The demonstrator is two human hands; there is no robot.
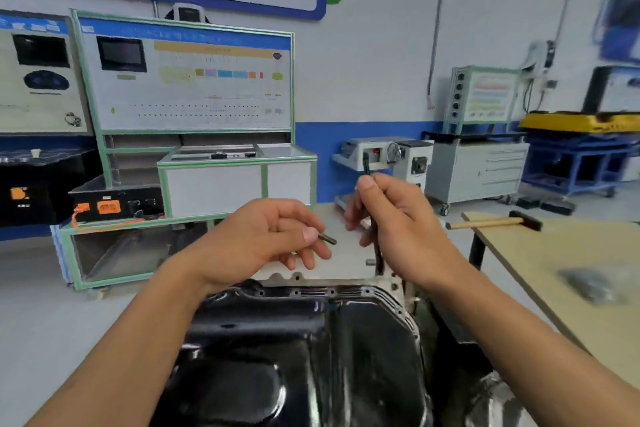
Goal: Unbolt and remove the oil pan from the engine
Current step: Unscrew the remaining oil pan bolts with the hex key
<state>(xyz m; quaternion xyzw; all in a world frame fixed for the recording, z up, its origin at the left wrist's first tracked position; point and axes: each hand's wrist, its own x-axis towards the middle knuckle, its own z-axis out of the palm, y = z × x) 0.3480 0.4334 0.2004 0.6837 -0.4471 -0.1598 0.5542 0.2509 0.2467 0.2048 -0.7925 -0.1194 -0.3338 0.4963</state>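
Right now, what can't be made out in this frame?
Head view only.
Tool: right hand hides its middle; its tip type is unreadable.
Bolt, pinched by left hand: the grip covers one end; too small for detail.
Pan: bottom edge cuts it off, forearms cover its sides; remaining bolts uncountable.
Grey heap on table: blurred, unidentifiable.

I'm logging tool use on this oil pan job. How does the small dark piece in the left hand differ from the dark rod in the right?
The bolt is short; the tool is long, showing above and below the fist. The bolt lies nearly level, pinched by the left hand; the tool stands near upright, gripped by the right hand. Both are dark and held near the far rim of the oil pan.
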